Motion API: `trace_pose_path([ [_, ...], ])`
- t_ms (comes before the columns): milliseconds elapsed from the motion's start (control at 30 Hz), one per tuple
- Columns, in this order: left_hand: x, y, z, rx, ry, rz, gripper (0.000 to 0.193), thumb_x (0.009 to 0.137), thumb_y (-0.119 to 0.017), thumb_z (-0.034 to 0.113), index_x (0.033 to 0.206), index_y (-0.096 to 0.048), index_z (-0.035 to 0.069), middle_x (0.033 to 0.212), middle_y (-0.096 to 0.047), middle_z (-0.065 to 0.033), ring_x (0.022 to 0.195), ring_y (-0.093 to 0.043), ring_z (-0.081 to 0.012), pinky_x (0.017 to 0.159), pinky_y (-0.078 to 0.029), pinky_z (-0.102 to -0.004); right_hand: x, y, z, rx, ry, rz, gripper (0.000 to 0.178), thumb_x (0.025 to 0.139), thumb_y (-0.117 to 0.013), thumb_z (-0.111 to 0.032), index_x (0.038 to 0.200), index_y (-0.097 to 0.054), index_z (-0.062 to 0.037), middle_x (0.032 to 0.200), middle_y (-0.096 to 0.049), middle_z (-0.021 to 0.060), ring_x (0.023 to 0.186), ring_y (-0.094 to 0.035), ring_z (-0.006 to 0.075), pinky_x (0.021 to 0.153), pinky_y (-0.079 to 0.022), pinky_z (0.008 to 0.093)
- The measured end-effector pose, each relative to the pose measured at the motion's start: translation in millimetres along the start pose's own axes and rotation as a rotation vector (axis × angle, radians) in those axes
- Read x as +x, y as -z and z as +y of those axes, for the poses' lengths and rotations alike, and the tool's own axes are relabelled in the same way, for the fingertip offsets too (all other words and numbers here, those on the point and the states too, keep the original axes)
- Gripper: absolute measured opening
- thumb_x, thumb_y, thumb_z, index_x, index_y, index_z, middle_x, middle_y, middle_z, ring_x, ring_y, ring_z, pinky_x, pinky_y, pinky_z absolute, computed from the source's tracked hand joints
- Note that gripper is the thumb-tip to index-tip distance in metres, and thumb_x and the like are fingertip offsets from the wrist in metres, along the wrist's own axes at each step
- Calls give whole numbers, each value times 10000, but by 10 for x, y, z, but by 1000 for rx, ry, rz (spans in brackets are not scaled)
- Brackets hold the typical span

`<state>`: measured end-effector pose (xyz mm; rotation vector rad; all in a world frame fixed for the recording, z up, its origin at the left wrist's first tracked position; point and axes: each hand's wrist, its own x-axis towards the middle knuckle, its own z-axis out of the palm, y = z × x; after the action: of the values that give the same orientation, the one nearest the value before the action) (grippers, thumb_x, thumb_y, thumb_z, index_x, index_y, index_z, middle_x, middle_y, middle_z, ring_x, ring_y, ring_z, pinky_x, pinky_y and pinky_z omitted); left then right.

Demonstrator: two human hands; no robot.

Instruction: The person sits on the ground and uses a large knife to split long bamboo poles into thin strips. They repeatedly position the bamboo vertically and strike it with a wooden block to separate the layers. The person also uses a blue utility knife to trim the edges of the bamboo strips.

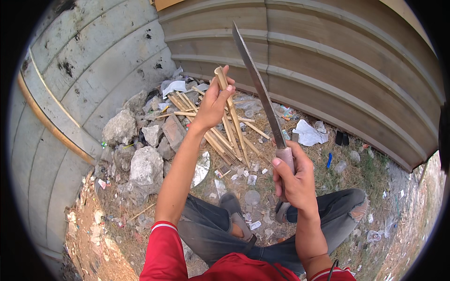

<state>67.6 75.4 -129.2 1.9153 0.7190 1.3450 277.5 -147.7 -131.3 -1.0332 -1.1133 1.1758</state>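
My left hand [213,107] is closed around the upper end of a split bamboo stick [235,119], which slants down in front of me to the ground. In my right hand [298,181] is a machete [260,86], gripped by its pale pinkish handle. The long dark blade points up and slightly left, to the right of the stick and apart from it. Under and behind the held stick lies a loose pile of similar sticks [216,146]. Part of that pile is hidden by my left hand and forearm.
Rocks and broken concrete [146,167] are heaped left of the sticks. A corrugated metal fence [323,56] stands ahead, and a grey panel wall [110,51] rises at left. Paper scraps [309,133] and plastic litter cover the grass. My bent legs [335,215] are below my hands.
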Motion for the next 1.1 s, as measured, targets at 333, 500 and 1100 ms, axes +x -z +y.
trace_pose_path([
  [333, 70, 96, -40, -32, -78, 131, 332, 1031, -634, 112, 1314, -573, -50, 1093, -721, -109, 986, -730, -173, 823, -572, -272, -16, -85, -18, -206, 238, 31, 554, 937, -694, -43, 1474, -559, -46, 799, -651, 51, 650, -586, 91, 617, -485, 239],
  [500, 82, 76, -57, -2, -29, 75, 365, 1030, -642, 99, 1344, -555, -65, 1170, -718, -162, 1034, -730, -234, 914, -593, -341, -4, -155, 12, -337, 329, 45, 566, 910, -703, -17, 1461, -587, -71, 844, -687, 109, 730, -617, 132, 716, -500, 268],
  [1100, 84, -36, -73, -42, -45, 53, 340, 1023, -660, 124, 1309, -591, -48, 1109, -734, -130, 1004, -725, -191, 894, -577, -317, 49, -185, 11, -387, 355, 94, 559, 910, -700, -28, 1454, -604, -110, 944, -738, 163, 828, -693, 166, 787, -542, 303],
])
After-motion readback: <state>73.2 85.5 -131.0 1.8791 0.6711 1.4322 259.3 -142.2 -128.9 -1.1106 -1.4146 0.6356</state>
